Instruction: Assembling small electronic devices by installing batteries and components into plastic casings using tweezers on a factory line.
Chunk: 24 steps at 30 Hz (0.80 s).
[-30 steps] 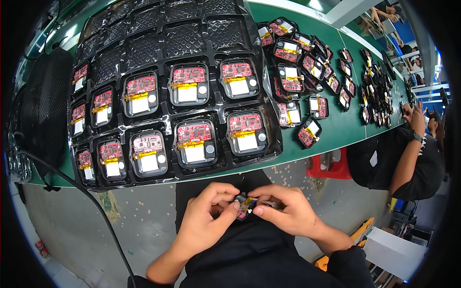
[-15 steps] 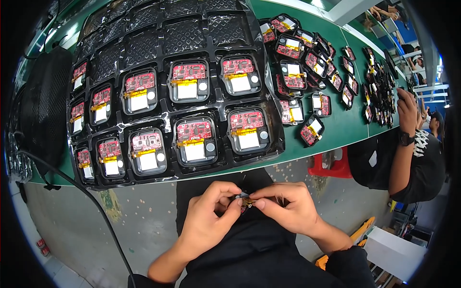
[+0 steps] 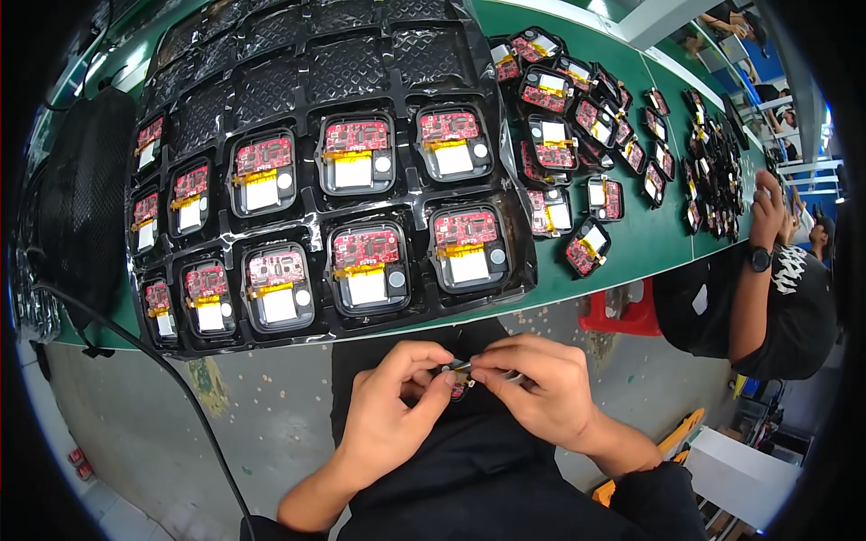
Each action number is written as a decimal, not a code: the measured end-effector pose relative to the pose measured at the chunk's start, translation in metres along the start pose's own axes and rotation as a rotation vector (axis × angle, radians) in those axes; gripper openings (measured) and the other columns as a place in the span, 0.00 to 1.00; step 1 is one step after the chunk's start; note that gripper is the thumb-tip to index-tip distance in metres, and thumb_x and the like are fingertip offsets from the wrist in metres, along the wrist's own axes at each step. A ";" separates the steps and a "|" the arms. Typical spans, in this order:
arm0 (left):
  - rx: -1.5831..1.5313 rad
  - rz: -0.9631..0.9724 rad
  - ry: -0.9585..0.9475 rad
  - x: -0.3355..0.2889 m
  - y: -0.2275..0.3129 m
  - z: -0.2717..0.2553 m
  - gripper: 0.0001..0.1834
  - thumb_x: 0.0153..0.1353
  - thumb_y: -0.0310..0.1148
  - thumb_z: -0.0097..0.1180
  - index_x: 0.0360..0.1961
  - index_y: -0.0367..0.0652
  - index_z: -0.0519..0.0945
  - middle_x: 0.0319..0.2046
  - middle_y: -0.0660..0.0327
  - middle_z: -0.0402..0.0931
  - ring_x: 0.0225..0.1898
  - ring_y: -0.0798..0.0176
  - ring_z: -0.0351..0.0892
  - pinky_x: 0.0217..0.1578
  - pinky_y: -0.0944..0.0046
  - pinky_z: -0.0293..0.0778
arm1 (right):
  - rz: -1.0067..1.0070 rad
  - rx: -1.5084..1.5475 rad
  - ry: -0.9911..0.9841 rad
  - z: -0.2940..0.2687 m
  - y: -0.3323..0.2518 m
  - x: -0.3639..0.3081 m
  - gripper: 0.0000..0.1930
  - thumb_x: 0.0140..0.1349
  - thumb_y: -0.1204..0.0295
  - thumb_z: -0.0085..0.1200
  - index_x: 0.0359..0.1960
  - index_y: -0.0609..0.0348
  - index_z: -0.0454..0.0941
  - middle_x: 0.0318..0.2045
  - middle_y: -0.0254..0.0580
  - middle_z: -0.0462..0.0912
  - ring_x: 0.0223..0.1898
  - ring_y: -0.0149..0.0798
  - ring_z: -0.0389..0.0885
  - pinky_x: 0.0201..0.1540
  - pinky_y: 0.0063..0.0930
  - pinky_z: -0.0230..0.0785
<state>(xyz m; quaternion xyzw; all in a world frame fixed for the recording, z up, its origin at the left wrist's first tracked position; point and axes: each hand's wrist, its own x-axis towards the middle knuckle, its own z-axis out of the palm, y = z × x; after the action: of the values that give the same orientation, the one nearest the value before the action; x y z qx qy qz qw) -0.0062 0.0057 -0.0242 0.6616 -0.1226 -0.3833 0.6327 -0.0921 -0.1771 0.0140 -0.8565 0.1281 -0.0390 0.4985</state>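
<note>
Over my lap, just below the table edge, both hands meet at a small device unit with a red circuit board, mostly hidden by fingers. My left hand is closed, gripping the unit between thumb and fingers. My right hand is also closed; its thumb and fingertips pinch a slim silvery tool at the unit's right side. The tool's exact kind is hard to make out. In front lies a black moulded tray whose nearer pockets hold similar open units with red boards, yellow tape and white blocks.
More units lie piled on the green table right of the tray. A black mesh bag and a cable are at the left. A co-worker's hand is at the far right, above a red stool.
My right fingers have shifted and curled slightly at the unit, and the silvery tool shows more clearly. My left hand stays put. The co-worker's hand has moved a little.
</note>
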 end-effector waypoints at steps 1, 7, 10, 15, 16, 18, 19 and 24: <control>0.000 -0.002 0.001 -0.001 0.000 0.001 0.13 0.65 0.21 0.63 0.49 0.37 0.78 0.27 0.59 0.84 0.29 0.72 0.85 0.32 0.69 0.81 | 0.001 0.001 -0.002 0.000 0.000 0.000 0.13 0.55 0.85 0.67 0.43 0.63 0.87 0.36 0.44 0.87 0.29 0.36 0.86 0.30 0.27 0.78; 0.057 0.100 0.030 0.000 0.003 0.007 0.11 0.66 0.16 0.61 0.48 0.32 0.76 0.36 0.56 0.85 0.35 0.70 0.85 0.34 0.70 0.84 | 0.004 0.013 0.055 0.005 -0.005 0.000 0.10 0.52 0.85 0.70 0.37 0.64 0.88 0.34 0.46 0.88 0.32 0.39 0.88 0.33 0.27 0.79; 0.121 0.127 0.028 -0.001 0.002 0.007 0.12 0.65 0.16 0.61 0.48 0.31 0.76 0.39 0.53 0.86 0.37 0.66 0.88 0.36 0.69 0.86 | 0.088 0.053 0.051 0.007 -0.003 -0.002 0.09 0.52 0.85 0.70 0.36 0.64 0.88 0.34 0.45 0.88 0.32 0.38 0.88 0.33 0.28 0.78; 0.171 0.213 0.041 -0.002 -0.003 0.006 0.12 0.64 0.16 0.63 0.47 0.30 0.77 0.42 0.50 0.86 0.39 0.62 0.89 0.39 0.67 0.87 | 0.158 0.130 0.029 0.011 -0.004 -0.004 0.08 0.58 0.88 0.64 0.38 0.66 0.88 0.39 0.43 0.87 0.40 0.36 0.90 0.40 0.27 0.83; 0.170 0.214 0.038 -0.002 -0.003 0.006 0.12 0.64 0.16 0.63 0.47 0.30 0.77 0.42 0.50 0.86 0.39 0.62 0.89 0.39 0.67 0.87 | 0.147 0.143 0.072 0.014 -0.003 -0.005 0.07 0.59 0.87 0.63 0.38 0.66 0.88 0.40 0.41 0.86 0.41 0.34 0.90 0.41 0.27 0.83; 0.151 0.228 0.031 -0.003 -0.002 0.005 0.12 0.64 0.15 0.63 0.47 0.30 0.77 0.44 0.48 0.86 0.40 0.61 0.89 0.40 0.66 0.87 | 0.191 0.206 0.070 0.014 0.001 -0.004 0.06 0.58 0.84 0.66 0.37 0.64 0.88 0.41 0.40 0.85 0.37 0.31 0.85 0.38 0.24 0.78; 0.151 0.228 0.031 -0.003 -0.004 0.005 0.12 0.64 0.15 0.63 0.47 0.30 0.77 0.44 0.48 0.86 0.40 0.61 0.89 0.40 0.66 0.87 | 0.234 0.271 0.064 0.014 0.002 -0.002 0.06 0.57 0.82 0.69 0.36 0.63 0.88 0.43 0.39 0.84 0.34 0.27 0.81 0.36 0.21 0.74; 0.335 0.455 0.097 0.000 -0.005 0.005 0.16 0.58 0.19 0.69 0.47 0.36 0.82 0.40 0.52 0.87 0.33 0.56 0.88 0.32 0.64 0.84 | 0.397 0.323 -0.060 0.009 0.008 -0.001 0.10 0.58 0.79 0.69 0.42 0.63 0.85 0.39 0.38 0.85 0.29 0.25 0.74 0.30 0.23 0.67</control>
<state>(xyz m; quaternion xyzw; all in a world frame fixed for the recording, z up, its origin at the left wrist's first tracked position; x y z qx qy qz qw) -0.0115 0.0030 -0.0286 0.7299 -0.2991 -0.1738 0.5896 -0.0922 -0.1725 0.0028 -0.7246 0.2709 0.0651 0.6304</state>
